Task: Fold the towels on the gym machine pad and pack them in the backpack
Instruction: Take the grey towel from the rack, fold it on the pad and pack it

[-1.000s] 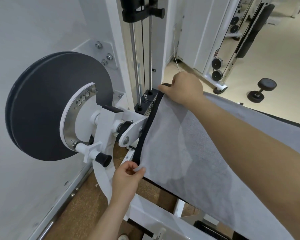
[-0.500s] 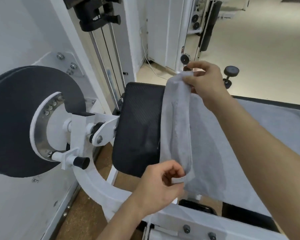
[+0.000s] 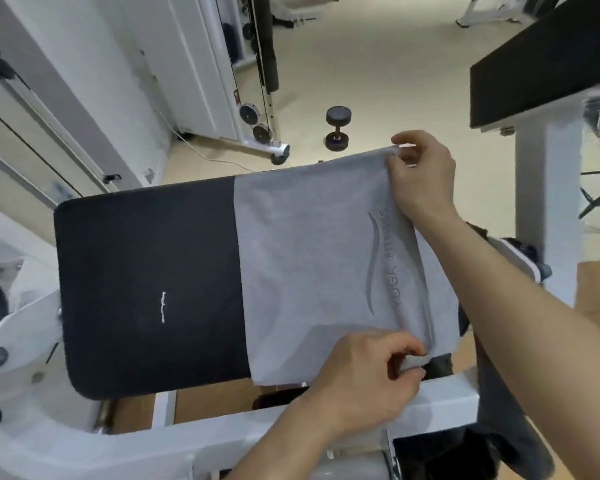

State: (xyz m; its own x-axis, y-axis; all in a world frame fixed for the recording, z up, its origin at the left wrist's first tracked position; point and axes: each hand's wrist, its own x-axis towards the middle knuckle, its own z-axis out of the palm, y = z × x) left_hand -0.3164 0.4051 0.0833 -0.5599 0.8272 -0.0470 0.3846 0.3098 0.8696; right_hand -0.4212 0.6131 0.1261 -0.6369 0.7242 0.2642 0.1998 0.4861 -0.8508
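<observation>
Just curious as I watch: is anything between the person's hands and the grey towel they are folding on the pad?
No. The left hand pinches the grey towel's near corner and the right hand its far corner.

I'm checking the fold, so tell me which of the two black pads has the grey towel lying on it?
The large flat pad in the middle, under both hands. The grey towel covers its right part. The other black pad, raised at upper right, is bare.

towel point(image 3: 312, 271): grey, lies on right part of black pad point(image 3: 146, 289) | left hand point(image 3: 368, 382): pinches near corner | right hand point(image 3: 420, 178): pinches far corner | dumbbell point(image 3: 337, 128) on floor behind
</observation>
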